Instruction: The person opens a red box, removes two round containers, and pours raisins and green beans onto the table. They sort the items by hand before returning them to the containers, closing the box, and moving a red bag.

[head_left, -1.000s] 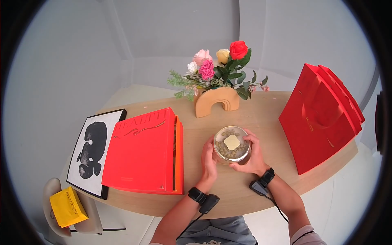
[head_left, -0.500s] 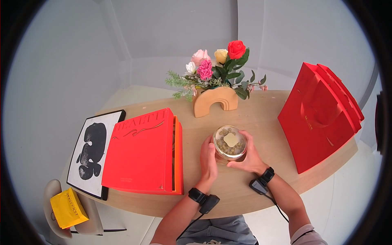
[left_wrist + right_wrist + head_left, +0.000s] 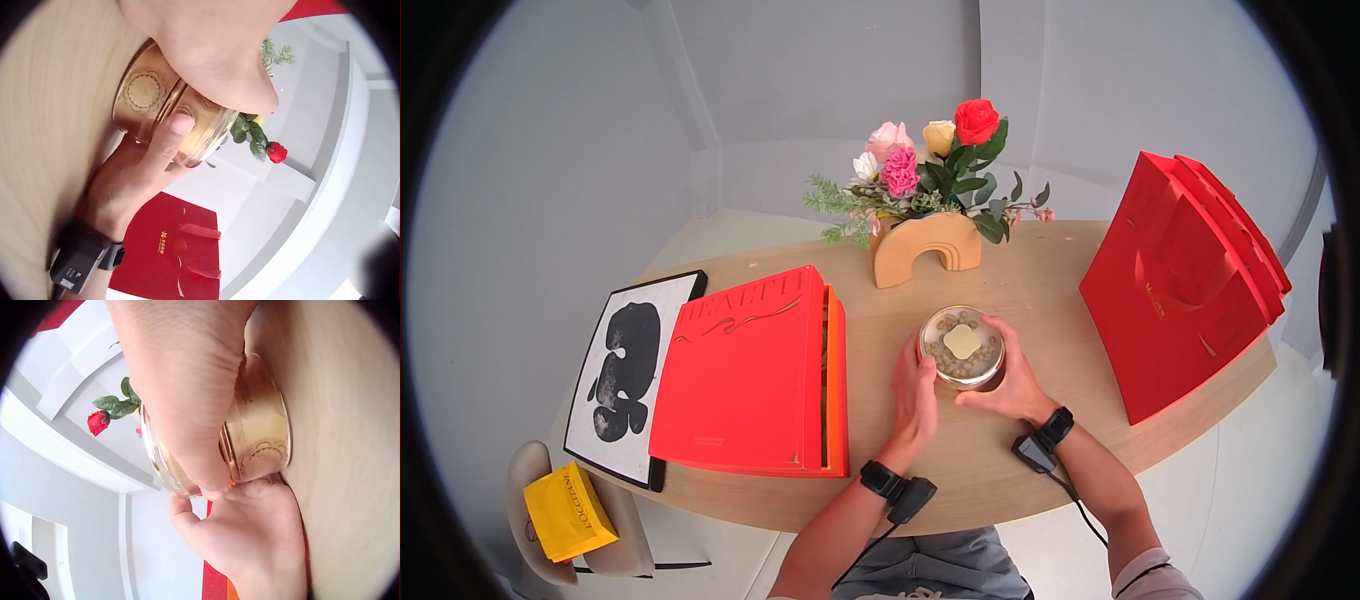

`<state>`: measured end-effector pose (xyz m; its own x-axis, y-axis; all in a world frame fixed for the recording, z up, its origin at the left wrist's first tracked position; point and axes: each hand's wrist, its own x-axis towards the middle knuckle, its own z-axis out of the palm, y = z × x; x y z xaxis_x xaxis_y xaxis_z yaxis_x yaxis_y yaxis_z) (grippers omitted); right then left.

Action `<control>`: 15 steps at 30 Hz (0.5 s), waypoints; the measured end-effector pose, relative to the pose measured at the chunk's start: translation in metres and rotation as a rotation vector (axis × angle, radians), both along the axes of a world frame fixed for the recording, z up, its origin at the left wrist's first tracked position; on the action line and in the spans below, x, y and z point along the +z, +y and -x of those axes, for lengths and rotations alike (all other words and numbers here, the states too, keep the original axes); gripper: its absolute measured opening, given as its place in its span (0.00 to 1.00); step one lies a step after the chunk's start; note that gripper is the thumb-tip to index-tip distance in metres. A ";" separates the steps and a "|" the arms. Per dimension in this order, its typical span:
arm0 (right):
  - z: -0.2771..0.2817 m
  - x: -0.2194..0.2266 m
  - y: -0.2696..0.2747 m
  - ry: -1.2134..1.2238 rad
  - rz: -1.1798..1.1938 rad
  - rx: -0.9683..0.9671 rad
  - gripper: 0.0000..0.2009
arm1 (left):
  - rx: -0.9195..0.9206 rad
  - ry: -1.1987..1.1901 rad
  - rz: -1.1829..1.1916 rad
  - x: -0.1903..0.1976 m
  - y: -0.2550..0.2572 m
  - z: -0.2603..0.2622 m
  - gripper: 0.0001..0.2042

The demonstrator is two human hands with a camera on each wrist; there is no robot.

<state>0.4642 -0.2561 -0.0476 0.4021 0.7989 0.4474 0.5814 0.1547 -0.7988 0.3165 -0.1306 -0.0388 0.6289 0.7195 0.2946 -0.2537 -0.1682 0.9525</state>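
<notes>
A round gold tin stands on the table in front of the person. Its clear top shows small tan pieces and a cream scalloped label, while embossed round ornaments decorate its side in the left wrist view. The left hand holds the tin from the left, thumb at the near side. From the right, the right hand grips it, with fingers around the far side and thumb in front. The wrist views show the thumbs near the seam between the tin's upper and lower parts. The far fingers are partly hidden behind it.
Left of the hands lies a large red box, overlapping a black-framed picture. A tall red paper bag stands to the right. Behind the tin is an arch-shaped vase of flowers. A yellow bag sits on a chair.
The tin has shifted slightly away from the person, and its lid is seen at a slightly different angle. The left thumb has moved lower along its side. Both hands stay around it.
</notes>
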 end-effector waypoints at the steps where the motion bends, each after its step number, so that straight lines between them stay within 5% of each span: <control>1: -0.002 -0.001 0.001 0.010 0.002 0.003 0.64 | -0.060 0.041 0.037 0.004 0.000 0.001 0.35; 9: -0.001 0.003 0.003 0.047 0.043 0.015 0.68 | -0.013 0.069 0.037 -0.002 -0.001 -0.002 0.32; 15: -0.018 -0.002 -0.001 0.522 -0.110 0.168 0.61 | 0.009 0.003 0.094 -0.008 -0.002 -0.004 0.32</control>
<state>0.4818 -0.2567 -0.0494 0.4640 0.8309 0.3071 0.0730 0.3096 -0.9480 0.3204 -0.1329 -0.0465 0.6230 0.7496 0.2236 -0.2500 -0.0800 0.9649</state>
